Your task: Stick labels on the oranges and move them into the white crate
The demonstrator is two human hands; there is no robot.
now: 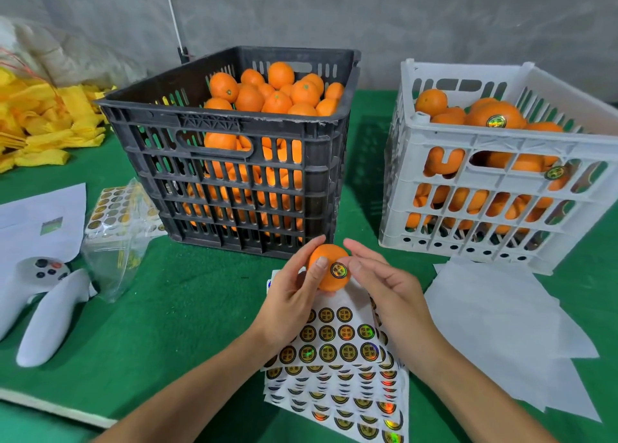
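holding an orange (329, 272) above the sticker sheets (337, 372), my left hand (294, 295) curls its fingers and thumb round the fruit, thumb resting on its front. i see a round label (338, 270) already stuck on the orange's near face. my right hand (384, 282) hovers just beside the fruit with fingers relaxed and slightly spread, gripping nothing; i cannot tell whether its fingertips touch the peel. behind the hands sits a black crate (230, 148) piled with oranges, and to its right the white crate (501, 188) holds labelled ones. white paper sheets (501, 335) lie on the green surface (167, 309) near the white crate, a white controller (40, 302) at far left.
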